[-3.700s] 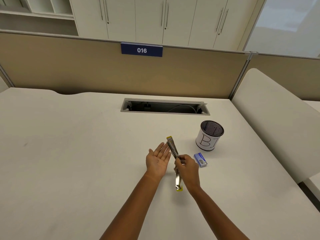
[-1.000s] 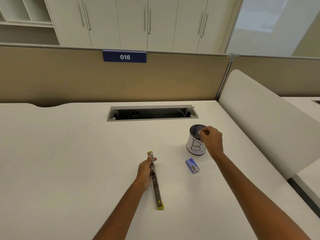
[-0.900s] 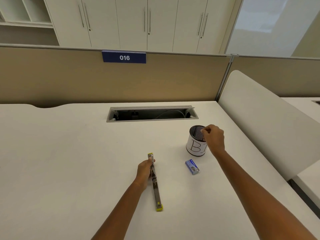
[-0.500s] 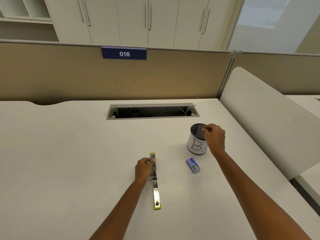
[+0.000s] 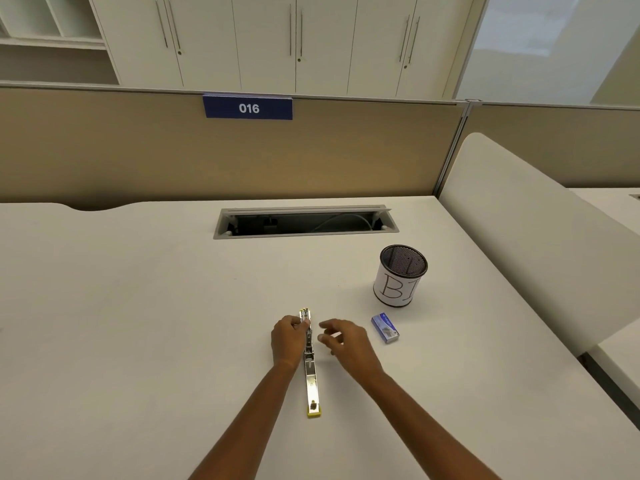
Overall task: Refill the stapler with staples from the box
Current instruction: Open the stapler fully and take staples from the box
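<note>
The stapler (image 5: 310,372) lies swung open flat on the white desk, a long metal strip with yellow ends, pointing away from me. My left hand (image 5: 288,341) grips its far half from the left side. My right hand (image 5: 341,341) hovers just right of the stapler with fingers spread and curled, holding nothing that I can see. The small blue staple box (image 5: 385,328) lies shut on the desk to the right of my right hand, apart from it.
A black mesh cup (image 5: 401,276) with a white paper label stands behind the box. A cable slot (image 5: 304,223) is cut into the desk (image 5: 121,323) further back. A beige partition closes the far side; a white rounded panel (image 5: 533,237) bounds the right.
My right hand has left the mesh cup's rim and come back left to the stapler. My left hand has laid the stapler flat and straight on the desk.
</note>
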A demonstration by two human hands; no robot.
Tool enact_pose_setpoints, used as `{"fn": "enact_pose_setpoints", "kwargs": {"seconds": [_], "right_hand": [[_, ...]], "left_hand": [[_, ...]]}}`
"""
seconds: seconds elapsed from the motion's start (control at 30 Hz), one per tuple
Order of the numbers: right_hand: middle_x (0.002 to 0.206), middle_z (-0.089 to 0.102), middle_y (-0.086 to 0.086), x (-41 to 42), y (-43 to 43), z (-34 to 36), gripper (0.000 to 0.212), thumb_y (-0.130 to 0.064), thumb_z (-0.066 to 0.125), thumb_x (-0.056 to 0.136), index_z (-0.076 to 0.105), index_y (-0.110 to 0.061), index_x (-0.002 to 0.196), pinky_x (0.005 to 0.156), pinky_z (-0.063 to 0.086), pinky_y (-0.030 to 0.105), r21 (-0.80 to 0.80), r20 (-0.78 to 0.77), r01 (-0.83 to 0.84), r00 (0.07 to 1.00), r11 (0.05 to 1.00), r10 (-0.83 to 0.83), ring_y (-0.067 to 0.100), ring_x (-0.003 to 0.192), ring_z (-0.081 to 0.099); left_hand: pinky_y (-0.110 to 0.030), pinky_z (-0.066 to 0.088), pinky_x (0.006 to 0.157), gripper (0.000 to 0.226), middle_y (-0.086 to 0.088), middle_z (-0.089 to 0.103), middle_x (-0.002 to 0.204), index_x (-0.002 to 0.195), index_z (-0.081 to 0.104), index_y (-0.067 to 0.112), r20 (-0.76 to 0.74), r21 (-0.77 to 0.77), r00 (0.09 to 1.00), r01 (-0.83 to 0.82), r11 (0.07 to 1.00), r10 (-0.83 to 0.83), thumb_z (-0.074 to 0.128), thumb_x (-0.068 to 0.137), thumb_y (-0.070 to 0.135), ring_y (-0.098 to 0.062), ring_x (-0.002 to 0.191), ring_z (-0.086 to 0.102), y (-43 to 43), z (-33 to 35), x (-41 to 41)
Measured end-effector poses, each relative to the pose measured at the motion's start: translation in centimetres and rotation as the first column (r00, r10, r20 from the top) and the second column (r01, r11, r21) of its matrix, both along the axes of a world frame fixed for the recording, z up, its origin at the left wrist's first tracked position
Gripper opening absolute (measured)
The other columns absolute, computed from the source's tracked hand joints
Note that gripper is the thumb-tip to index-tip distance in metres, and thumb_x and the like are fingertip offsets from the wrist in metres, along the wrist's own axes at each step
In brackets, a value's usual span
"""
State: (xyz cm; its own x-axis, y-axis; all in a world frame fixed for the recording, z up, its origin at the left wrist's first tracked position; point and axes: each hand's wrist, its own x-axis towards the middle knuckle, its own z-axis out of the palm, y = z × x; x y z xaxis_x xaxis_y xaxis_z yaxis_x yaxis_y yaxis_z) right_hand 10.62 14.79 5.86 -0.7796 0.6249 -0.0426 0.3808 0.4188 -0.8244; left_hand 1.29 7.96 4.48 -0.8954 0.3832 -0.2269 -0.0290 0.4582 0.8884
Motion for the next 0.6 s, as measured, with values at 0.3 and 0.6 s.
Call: {"fn": "enact_pose_setpoints", "kwargs": {"seconds": [0.3,0.6], "right_hand": [[0.110,0.065,0.015,1.1,0.9,-0.3,0.021,-0.004,0.055,0.087,0.065,-0.003,0.106,0.086,0.046,0.031,0.108,0.034,0.094,0.995,0.990,-0.098,0.025,0.098,0.061],[0.112,0.055,0.017,4.1,4.5,-0.4,0.024,-0.006,0.054,0.088,0.060,-0.004,0.111,0.083,0.046,0.037,0.416,0.114,0.268,0.933,0.869,-0.342,0.032,0.106,0.051]], "left_hand": [[-0.037,0.045,0.087,0.028,-0.024,0.067,0.107,0.104,0.060,-0.008,0.015,-0.021,0.999,-0.037,0.999,0.038,0.058,0.088,0.014,-0.035,0.102,0.060,-0.5,0.2,0.3],[-0.037,0.045,0.088,0.034,-0.027,0.063,0.111,0.112,0.054,-0.008,0.014,-0.011,0.999,-0.041,0.999,0.041,0.062,0.084,0.009,-0.036,0.105,0.059,-0.9,0.2,0.4]]}}
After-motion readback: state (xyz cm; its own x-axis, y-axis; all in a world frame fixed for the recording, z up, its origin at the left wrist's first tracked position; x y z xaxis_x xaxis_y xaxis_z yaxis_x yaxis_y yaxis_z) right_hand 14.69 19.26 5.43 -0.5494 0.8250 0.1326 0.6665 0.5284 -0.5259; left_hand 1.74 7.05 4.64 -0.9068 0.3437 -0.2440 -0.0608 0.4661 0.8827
